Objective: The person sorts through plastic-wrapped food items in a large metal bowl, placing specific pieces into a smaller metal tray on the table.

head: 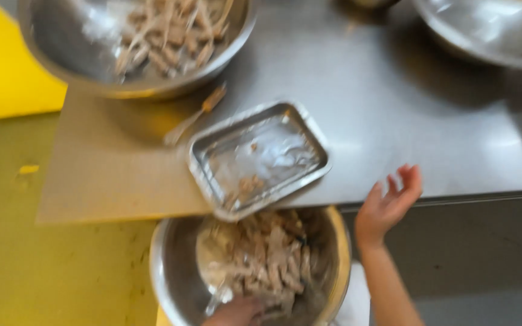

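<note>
Two hands show near the bottom of a blurred view: the right hand [388, 202] is raised with fingers spread wide and holding nothing, just at the near edge of the steel worktop [394, 108], while the left hand [237, 311] sits at the near rim of a metal bowl [170, 271] of floured meat strips [270, 253], its grip too blurred to tell. A shallow rectangular metal tray [258, 157] rests on the worktop edge, overhanging that bowl, with a fork [194, 118] and a second bowl of strips [134, 42] beyond it at far left and a third bowl [484, 30] far right.
</note>
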